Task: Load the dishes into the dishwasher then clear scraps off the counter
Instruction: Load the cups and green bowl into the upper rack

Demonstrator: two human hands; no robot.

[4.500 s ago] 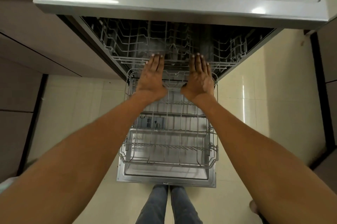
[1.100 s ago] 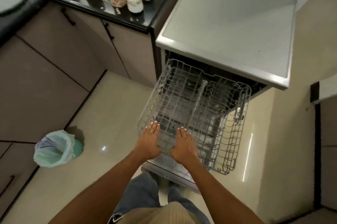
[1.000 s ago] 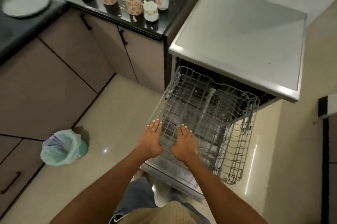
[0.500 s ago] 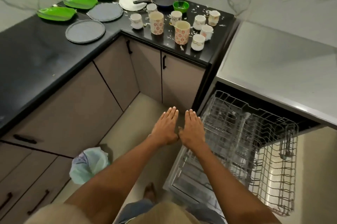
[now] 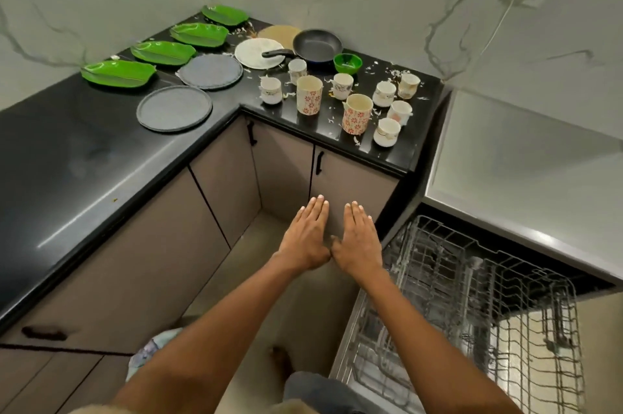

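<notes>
1. Both hands have lifted off the dishwasher rack since 1 s ago; view has swung up to the desk.
2. Left hand & right hand: flat, fingers straight, thumbs touching, holding nothing, in the air just left of rack, in front of cabinet doors.
3. Rack pulled out, no dishes in it.
4. Dishes on desk, well beyond rack to upper left: mugs, pan, green bowl, grey plates, green leaf trays.
5. White scraps scattered among mugs.
</notes>
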